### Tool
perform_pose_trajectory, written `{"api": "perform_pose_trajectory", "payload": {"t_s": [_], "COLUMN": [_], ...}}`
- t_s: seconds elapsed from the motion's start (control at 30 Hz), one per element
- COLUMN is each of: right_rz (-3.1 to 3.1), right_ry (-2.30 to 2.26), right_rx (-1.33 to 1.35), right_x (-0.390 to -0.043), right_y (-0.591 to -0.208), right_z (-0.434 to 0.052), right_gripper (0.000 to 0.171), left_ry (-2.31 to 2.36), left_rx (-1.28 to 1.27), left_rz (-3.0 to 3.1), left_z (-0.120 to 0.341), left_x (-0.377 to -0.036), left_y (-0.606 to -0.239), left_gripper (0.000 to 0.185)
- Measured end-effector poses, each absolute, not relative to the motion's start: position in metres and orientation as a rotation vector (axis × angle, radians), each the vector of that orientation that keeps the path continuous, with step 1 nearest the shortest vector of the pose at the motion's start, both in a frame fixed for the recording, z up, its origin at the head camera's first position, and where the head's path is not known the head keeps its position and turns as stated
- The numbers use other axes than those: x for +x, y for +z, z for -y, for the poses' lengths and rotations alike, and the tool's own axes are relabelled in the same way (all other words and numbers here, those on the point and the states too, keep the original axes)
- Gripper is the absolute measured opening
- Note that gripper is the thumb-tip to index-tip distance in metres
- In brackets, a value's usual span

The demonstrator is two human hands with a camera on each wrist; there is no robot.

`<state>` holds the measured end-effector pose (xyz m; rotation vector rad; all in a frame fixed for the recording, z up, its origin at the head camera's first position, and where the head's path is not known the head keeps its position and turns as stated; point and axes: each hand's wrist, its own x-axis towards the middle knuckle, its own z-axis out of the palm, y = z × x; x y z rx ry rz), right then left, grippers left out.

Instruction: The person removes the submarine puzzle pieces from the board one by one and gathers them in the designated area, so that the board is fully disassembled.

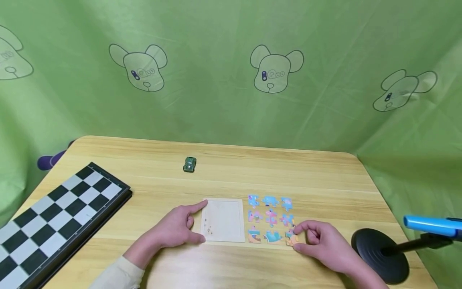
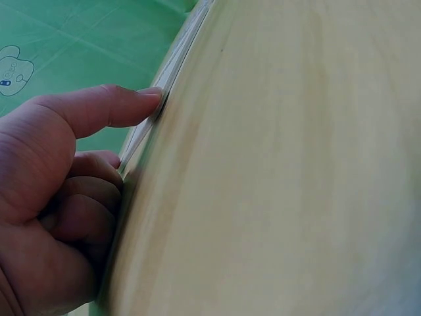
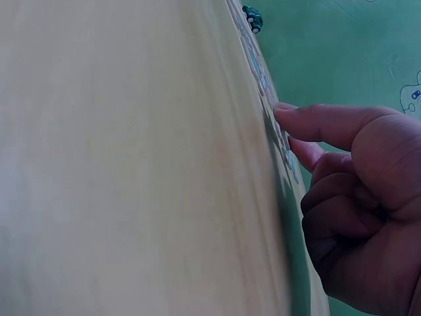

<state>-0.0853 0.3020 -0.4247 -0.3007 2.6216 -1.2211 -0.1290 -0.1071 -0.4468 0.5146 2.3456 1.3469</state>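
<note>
A pale, shallow puzzle tray [image 1: 227, 220] lies on the table with small marks near its lower left. My left hand [image 1: 177, 226] spans its left side, index fingertip at the upper corner and thumb at the lower corner; its other fingers are curled under in the left wrist view. Right of the tray, colourful jigsaw pieces [image 1: 271, 217] are laid out in three rows of three. My right hand [image 1: 325, 245] pinches the lower-right puzzle piece [image 1: 290, 237] between thumb and index finger. The right wrist view shows that thumb [image 3: 316, 122] low beside the pieces.
A folded chessboard [image 1: 65, 212] takes up the table's left side. Toward the back is a small green toy car [image 1: 189, 164]. At the right stands a black round base [image 1: 380, 255], with a blue bar [image 1: 429, 224] above it. Green curtain [image 1: 223, 112] hangs behind the table.
</note>
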Motion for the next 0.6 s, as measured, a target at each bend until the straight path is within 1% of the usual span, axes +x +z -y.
{"api": "perform_pose_trajectory", "payload": {"t_s": [0.33,0.6], "right_rz": [-2.616,-2.743], "right_ry": [-1.227,-1.314], "right_rx": [-0.294,-0.260], "right_x": [-0.085,-0.081], "right_y": [-0.433,-0.427], "right_z": [-0.304,-0.293], "right_gripper": [0.030,0.030], "left_ry": [1.367,1.435], "left_rx": [0.541,0.504], "left_rz": [-2.326,-2.276], "left_z": [0.107,0.109], "left_x": [-0.129,-0.127], "left_y": [-0.447,-0.449], "left_gripper": [0.099,0.093]}}
